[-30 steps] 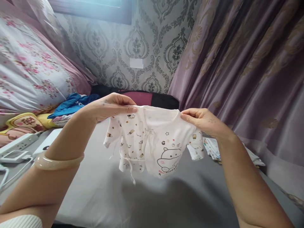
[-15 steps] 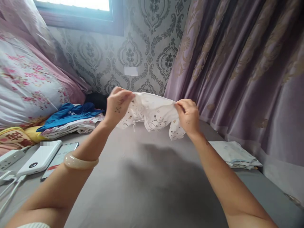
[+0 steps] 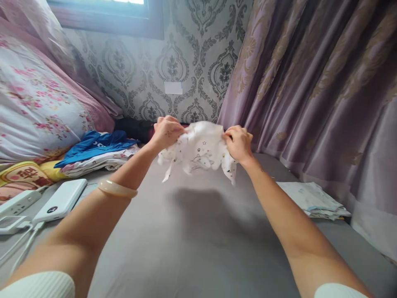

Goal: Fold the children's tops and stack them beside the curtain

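Note:
A small white garment (image 3: 204, 145) with little printed stars and an animal drawing hangs in the air, its lower edges blurred. It looks like a baby top, with a tie dangling at its left side. My left hand (image 3: 169, 131), below a pale bangle on the forearm, pinches its upper left part. At the upper right, my right hand (image 3: 238, 142) is closed on the cloth, thumb against fingers. Both hands are above the grey bed sheet (image 3: 149, 236), where a dark shadow falls beneath the garment.
To the left lie a blue garment (image 3: 96, 145) on folded clothes, a white power bank (image 3: 60, 201), a power strip (image 3: 23, 203) and cables. Folded white cloths (image 3: 310, 198) sit at the right. Beyond are a purple curtain (image 3: 294, 82) and a patterned wall (image 3: 136, 70).
My hands have come closer together, the left one moving right. The garment's top edge, stretched straight before, now bunches and billows, and its lower edges have swung.

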### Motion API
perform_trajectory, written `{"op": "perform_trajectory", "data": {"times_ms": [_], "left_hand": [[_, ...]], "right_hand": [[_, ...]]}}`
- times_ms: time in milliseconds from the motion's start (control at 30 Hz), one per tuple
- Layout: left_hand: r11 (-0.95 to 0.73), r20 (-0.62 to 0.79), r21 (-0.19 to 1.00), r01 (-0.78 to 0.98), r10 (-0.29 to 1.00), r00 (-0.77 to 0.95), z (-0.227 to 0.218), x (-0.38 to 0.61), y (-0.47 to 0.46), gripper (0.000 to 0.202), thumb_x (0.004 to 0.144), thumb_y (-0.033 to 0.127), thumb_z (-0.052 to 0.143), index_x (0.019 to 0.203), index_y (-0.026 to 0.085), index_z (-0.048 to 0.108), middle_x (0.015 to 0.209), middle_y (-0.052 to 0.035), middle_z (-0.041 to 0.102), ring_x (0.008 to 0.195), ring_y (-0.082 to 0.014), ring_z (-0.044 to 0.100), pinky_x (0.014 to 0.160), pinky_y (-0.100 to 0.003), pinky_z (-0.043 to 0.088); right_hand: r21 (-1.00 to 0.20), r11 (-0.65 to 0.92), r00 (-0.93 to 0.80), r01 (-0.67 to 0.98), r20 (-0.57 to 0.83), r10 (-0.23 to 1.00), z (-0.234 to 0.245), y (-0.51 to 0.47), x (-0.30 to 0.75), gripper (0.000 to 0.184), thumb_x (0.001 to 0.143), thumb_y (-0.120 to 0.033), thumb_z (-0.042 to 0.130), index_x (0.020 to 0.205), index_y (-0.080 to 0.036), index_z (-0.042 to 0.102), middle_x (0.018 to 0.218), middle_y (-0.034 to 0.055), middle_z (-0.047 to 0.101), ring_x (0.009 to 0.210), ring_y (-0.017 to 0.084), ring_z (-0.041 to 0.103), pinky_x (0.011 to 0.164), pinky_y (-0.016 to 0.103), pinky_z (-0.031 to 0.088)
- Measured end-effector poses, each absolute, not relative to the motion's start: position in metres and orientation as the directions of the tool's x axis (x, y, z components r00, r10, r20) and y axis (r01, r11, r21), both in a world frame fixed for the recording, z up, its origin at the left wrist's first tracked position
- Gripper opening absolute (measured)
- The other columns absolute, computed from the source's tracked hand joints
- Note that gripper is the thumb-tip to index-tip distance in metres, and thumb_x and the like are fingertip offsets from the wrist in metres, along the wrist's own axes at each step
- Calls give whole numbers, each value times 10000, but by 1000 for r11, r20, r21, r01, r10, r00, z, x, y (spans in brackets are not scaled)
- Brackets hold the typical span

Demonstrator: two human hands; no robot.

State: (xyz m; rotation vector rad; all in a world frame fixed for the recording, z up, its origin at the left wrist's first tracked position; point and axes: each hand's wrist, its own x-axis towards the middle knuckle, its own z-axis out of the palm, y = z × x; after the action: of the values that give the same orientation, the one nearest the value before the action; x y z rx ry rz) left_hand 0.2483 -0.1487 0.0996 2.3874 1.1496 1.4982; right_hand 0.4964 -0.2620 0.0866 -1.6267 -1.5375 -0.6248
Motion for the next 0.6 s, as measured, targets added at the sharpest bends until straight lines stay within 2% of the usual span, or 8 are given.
{"op": "perform_trajectory", "data": {"times_ms": [100,267,333,400,433,500,533,600], "left_hand": [[-652,710,470,595,680,183,102,249,-146,164,779,367,683,782,211,733,1023,-73,618,1093,-295,426,991,-486,298],[-625,723,487,610,681,120,104,246,-148,184,784,391,653,815,229,734,1077,-64,609,1138,-309,413,982,-498,316],[-624,696,535,569,708,121,107,242,-156,198,761,410,665,779,225,734,1040,-65,623,1125,-307,440,959,-486,355],[-631,598,625,460,766,237,114,236,-167,209,707,427,711,741,223,736,946,-64,648,1051,-291,510,896,-446,419],[-622,502,682,386,781,371,118,233,-172,218,667,433,744,727,223,740,877,-63,659,984,-279,551,844,-423,449],[-565,333,772,291,750,572,123,229,-179,244,632,445,770,742,228,755,788,-62,673,886,-261,599,768,-394,481],[-533,291,797,285,751,593,125,229,-181,251,627,451,772,740,228,758,741,-60,672,848,-256,612,739,-385,489],[-517,313,800,306,794,522,125,232,-183,248,607,447,787,709,223,755,652,-49,655,814,-255,622,710,-372,498]], "right_hand": [[-219,43,139,975,746,651,84,-257,499,210,917,-292,551,755,-214,658,1019,60,691,998,252,547,859,412,334],[-285,-40,256,958,780,571,91,-261,499,230,928,-301,513,784,-201,662,1037,93,681,1032,276,540,884,439,342],[-348,19,255,937,722,643,99,-272,496,256,913,-360,541,759,-198,667,1013,93,681,1014,272,549,870,425,367],[-464,172,137,869,561,816,107,-286,493,311,876,-462,584,748,-195,678,943,79,683,932,242,575,809,381,409],[-539,275,-15,796,437,899,111,-292,492,346,855,-517,596,783,-192,691,903,67,683,887,225,586,776,359,426],[-669,373,-230,643,296,927,116,-300,491,419,825,-589,599,862,-186,706,888,56,685,857,205,598,753,336,447],[-701,370,-232,610,289,929,117,-301,490,438,817,-607,596,866,-187,708,875,53,686,844,199,600,746,330,454],[-700,313,-90,642,336,938,116,-298,490,422,785,-605,631,807,-192,712,845,49,686,830,193,601,740,323,462]]}}
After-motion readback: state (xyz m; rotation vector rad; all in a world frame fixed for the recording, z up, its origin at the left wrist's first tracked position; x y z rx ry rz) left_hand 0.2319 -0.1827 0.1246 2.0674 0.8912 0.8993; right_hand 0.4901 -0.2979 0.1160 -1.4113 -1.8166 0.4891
